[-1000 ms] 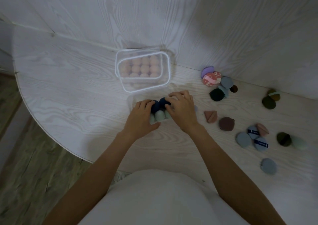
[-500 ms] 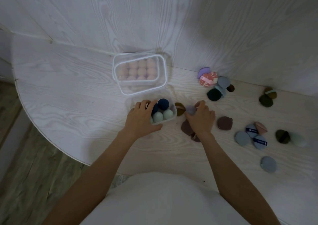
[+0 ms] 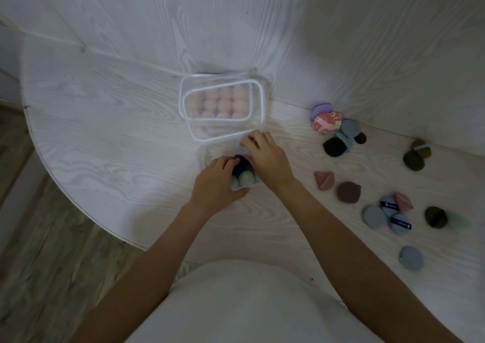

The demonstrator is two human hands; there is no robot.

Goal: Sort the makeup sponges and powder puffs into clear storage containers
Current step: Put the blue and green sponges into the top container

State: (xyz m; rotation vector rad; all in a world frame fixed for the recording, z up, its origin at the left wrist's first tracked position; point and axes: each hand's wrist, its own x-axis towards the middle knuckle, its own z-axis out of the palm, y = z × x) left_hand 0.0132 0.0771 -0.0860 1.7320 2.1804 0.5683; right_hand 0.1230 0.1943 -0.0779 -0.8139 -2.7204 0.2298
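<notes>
While both hands meet over it, the small clear box (image 3: 210, 156) sits on the white table (image 3: 105, 137), just in front of the big clear tub (image 3: 223, 109). The left hand (image 3: 215, 182) curls round the small box's near left side, thumb under its front edge, fingers over the rim touching a dark blue sponge (image 3: 241, 164) inside. In front of that sponge, two pale green sponges (image 3: 245, 179) lie side by side in the same box. The right hand (image 3: 267, 156) reaches over the box's far right corner with fingers bent; a bit of pale lilac (image 3: 244, 149) shows under the fingertips, but whether they pinch it I cannot tell.

The big tub stands against the wall, holding a smaller clear box (image 3: 217, 101) packed with rows of peach sponges (image 3: 225, 101); its front part shows bare plastic.

Right of the small box, loose puffs lie on the table. A pink triangular puff (image 3: 324, 180) and a brown round puff (image 3: 348, 192) lie nearest. Farther right and toward the wall sits a heap with a marbled pink puff (image 3: 326, 123), a purple one (image 3: 320, 109) and a dark green one (image 3: 334, 146). Blue-grey round puffs (image 3: 374, 216) cluster to the right and nearer the person, one more (image 3: 410, 258) lying alone closest to the person.
</notes>
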